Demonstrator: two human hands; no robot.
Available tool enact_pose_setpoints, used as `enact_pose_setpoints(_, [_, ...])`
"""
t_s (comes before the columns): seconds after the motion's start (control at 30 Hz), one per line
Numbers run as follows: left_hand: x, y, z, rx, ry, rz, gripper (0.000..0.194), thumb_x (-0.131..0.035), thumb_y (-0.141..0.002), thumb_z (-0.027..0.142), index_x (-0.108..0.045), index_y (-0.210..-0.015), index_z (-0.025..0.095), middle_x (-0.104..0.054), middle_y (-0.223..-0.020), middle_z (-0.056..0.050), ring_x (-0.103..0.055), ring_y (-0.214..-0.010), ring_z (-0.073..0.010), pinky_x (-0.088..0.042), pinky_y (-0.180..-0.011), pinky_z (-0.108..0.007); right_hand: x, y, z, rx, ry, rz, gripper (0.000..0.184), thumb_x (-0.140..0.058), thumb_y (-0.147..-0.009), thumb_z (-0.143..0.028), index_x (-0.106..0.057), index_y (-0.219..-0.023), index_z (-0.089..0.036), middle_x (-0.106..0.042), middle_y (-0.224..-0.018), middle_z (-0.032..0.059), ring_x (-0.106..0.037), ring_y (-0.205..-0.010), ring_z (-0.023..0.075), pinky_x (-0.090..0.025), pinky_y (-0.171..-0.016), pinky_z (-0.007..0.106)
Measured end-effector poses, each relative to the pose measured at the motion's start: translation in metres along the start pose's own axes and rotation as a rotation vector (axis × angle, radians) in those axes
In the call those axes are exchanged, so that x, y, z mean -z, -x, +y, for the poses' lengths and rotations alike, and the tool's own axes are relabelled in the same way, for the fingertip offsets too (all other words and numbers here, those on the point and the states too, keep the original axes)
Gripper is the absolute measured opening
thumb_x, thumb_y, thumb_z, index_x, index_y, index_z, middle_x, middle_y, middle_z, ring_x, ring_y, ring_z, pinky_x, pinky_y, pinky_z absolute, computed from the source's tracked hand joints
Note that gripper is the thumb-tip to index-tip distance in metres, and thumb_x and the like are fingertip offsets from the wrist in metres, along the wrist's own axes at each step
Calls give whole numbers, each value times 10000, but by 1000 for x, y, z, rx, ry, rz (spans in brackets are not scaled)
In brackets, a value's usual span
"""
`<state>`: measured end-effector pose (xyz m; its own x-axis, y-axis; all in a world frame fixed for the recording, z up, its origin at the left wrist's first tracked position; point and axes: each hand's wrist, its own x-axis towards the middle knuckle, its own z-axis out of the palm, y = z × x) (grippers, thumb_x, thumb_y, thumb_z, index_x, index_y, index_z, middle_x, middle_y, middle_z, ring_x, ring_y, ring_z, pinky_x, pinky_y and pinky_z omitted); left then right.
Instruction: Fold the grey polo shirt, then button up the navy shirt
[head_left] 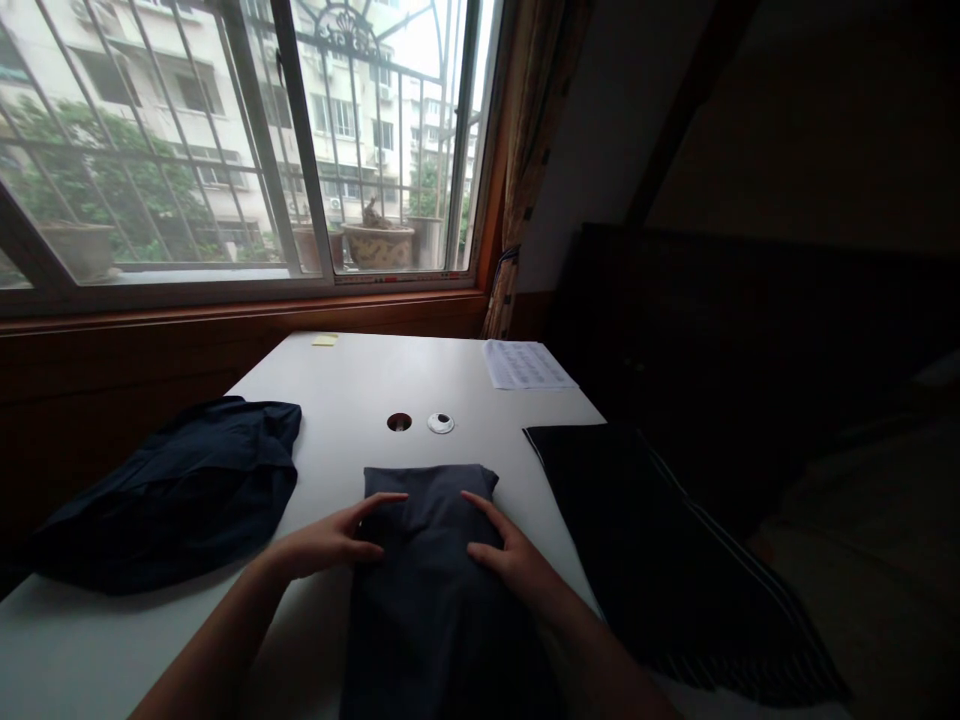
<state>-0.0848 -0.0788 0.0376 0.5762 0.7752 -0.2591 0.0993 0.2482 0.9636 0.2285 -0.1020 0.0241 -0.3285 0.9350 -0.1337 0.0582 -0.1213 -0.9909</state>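
Note:
A folded dark grey garment (435,590) lies lengthwise on the white table (337,380) in front of me. My left hand (334,540) rests on its left edge, fingers stretched toward the middle. My right hand (506,555) lies flat on its right side, fingers pointing inward. Both hands press on the cloth and hold nothing.
A crumpled dark blue garment (180,490) lies at the table's left. A black folded cloth with thin stripes (660,540) hangs over the right edge. A printed sheet (525,365), a cable hole (399,422) with its white cap (441,423), and a yellow note (325,340) sit farther back.

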Motion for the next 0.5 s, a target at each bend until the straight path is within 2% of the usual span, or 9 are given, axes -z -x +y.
enact_pose_setpoints(0.17, [-31,-21,2,-82,83,-71,805,-790,-745,201,-470,-1469,344,-472,-1524,-71,-473,-1365,-324,-457,-1075,-470,29,25,-23,33,80,90,629,-710,-800,-300,-559,-1409,-345,-531,-1489,16,-502,-1362,292,-325,-1184,491])
enact_pose_setpoints(0.23, [-45,-30,9,-114,112,-78,818,-796,-747,189,-459,-1473,357,-425,-1559,-62,-441,-1391,-317,-426,-1108,-466,47,38,-34,36,126,137,628,-713,-799,-338,-562,-1409,-343,-530,-1491,20,-493,-1368,309,-328,-1181,508])
enact_pose_setpoints(0.33, [-66,-50,24,-163,161,-127,834,-804,-751,178,-446,-1479,369,-410,-1564,-61,-443,-1390,-310,-410,-1126,-462,77,57,-51,54,225,244,618,-719,-798,-391,-576,-1398,-352,-504,-1512,2,-434,-1414,317,-274,-1210,509])
enact_pose_setpoints(0.43, [-89,-80,38,-232,188,-165,846,-814,-739,164,-453,-1478,359,-443,-1528,-78,-490,-1338,-312,-489,-1049,-426,111,70,-66,40,293,336,609,-702,-811,-441,-571,-1401,-372,-504,-1511,-4,-436,-1412,325,-297,-1204,505])
enact_pose_setpoints(0.5, [-106,-105,46,-258,195,-161,846,-822,-729,168,-464,-1473,352,-488,-1470,-93,-571,-1226,-290,-564,-912,-353,136,75,-75,61,375,423,601,-718,-792,-451,-600,-1376,-373,-519,-1498,-2,-429,-1416,334,-291,-1211,498])
